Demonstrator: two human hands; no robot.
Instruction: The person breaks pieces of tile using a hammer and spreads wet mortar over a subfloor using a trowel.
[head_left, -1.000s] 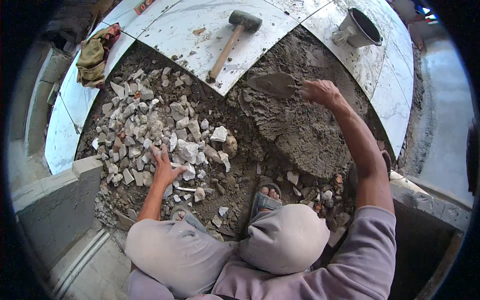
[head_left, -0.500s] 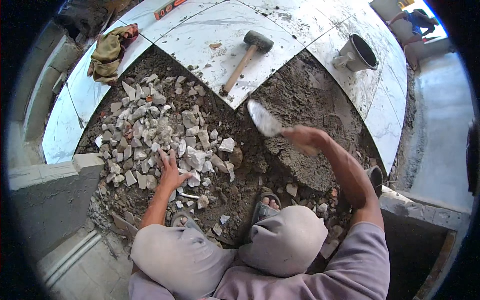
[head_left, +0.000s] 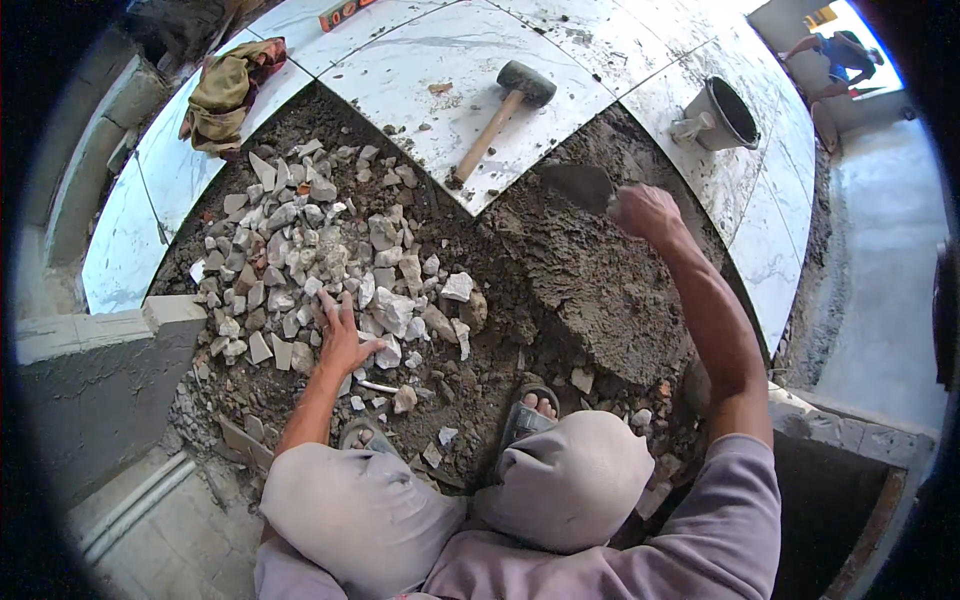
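Note:
My right hand [head_left: 645, 212] is closed round the handle of a trowel, its dark blade [head_left: 578, 187] pointing left over the wet mortar [head_left: 610, 285]. The mortar lies in a rough, ridged bed beside the marble-patterned tiles. On the left, my left hand [head_left: 343, 340] rests with spread fingers on the near side of a heap of broken stones [head_left: 300, 235], holding nothing. A short white stick-like piece [head_left: 378, 387] lies just below that hand.
A rubber mallet [head_left: 505, 115] lies on the white tiles [head_left: 420, 110] ahead. Farther right is a grey bucket [head_left: 722, 115]; a crumpled cloth [head_left: 228, 95] and an orange level [head_left: 345, 12] are at the far left. Low walls [head_left: 90, 350] flank me. Another person [head_left: 845, 58] is at the far right.
My right hand has moved the trowel away to the far right over the mortar, and its blade now looks dark instead of shiny. My left hand has stayed on the stones.

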